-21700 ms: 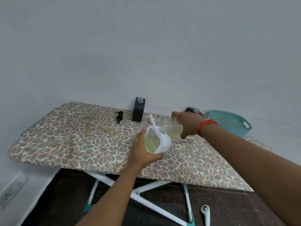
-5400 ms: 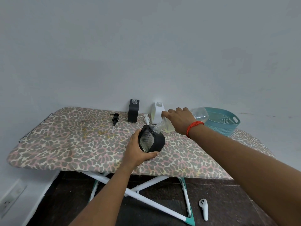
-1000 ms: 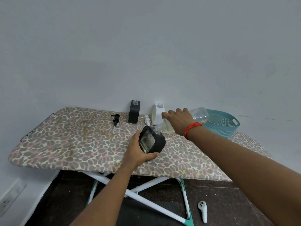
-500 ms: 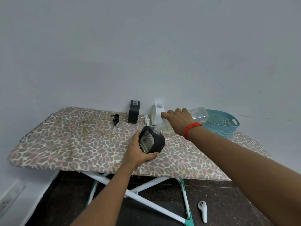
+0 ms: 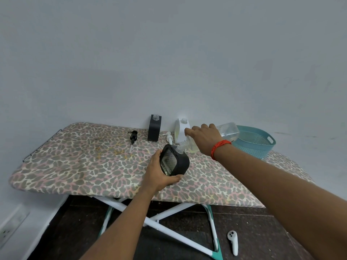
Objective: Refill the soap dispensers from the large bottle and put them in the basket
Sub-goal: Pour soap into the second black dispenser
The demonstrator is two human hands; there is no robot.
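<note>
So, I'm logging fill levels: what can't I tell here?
Head view:
Soap level in the black square dispenser: textured window too small, left hand covers part.
Middle of the large clear plastic bottle: hidden by the right hand.
Left side of the teal plastic basket: behind the bottle and forearm.

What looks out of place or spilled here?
No spill shows. A white controller lies on the floor beside the legs of the ironing board, apart from the work. A black pump and a white pump lie loose on it.
</note>
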